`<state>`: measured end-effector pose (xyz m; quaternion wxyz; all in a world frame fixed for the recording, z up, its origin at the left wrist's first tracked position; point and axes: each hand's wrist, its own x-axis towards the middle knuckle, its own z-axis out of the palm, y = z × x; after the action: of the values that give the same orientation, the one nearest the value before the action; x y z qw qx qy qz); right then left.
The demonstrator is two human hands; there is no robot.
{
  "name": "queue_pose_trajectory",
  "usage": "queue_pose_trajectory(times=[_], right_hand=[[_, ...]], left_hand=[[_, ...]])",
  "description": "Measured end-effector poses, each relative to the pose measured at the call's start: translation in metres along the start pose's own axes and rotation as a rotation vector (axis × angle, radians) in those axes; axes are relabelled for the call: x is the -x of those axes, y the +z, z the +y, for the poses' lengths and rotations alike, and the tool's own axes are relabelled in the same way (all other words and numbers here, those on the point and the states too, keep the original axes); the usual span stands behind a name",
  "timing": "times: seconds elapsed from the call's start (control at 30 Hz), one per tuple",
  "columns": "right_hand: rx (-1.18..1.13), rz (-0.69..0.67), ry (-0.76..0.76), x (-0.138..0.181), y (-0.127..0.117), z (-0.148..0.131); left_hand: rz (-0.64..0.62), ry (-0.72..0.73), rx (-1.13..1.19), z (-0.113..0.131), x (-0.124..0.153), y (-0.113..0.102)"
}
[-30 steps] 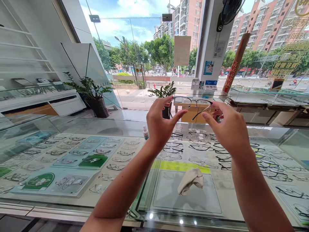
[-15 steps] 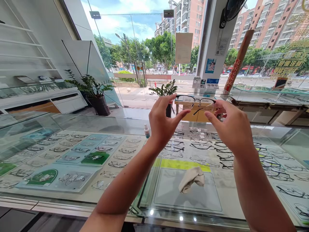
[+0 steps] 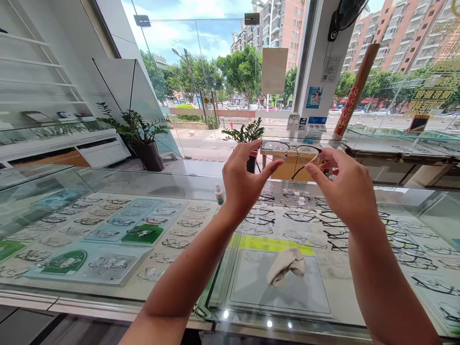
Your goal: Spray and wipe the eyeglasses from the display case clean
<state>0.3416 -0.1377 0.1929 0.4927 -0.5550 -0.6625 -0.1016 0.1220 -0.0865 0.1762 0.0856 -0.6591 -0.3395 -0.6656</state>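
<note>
A pair of eyeglasses (image 3: pixel 308 146) with a dark upper rim and thin lower rims is held up in front of me over the glass counter. My left hand (image 3: pixel 242 179) pinches its left end, thumb extended below the lens. At the other end, the fingers of my right hand (image 3: pixel 343 189) grip the frame, with the thumb near the lower edge of the right lens. One dark temple tip hangs below the lenses. Under my hands, a crumpled beige cloth (image 3: pixel 286 267) rests on a pale rectangular mat (image 3: pixel 247 292) on the counter.
A small spray bottle (image 3: pixel 219 194) stands beyond my left forearm. Many eyeglasses fill the glass display case (image 3: pixel 179 179) on both sides. Potted plants (image 3: pixel 151 155) stand behind the counter, before large windows.
The eyeglasses have turned slightly between my hands, and the visible temple tip hangs lower and more upright. Both hands stay almost where they were; the cloth lies still.
</note>
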Motion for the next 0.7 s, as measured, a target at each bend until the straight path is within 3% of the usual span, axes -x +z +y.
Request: queue_pose_trajectory(times=[0.7], right_hand=[[-0.069, 0.207, -0.144, -0.001, 0.001, -0.004]], left_hand=[[-0.118, -0.147, 0.21, -0.012, -0.004, 0.002]])
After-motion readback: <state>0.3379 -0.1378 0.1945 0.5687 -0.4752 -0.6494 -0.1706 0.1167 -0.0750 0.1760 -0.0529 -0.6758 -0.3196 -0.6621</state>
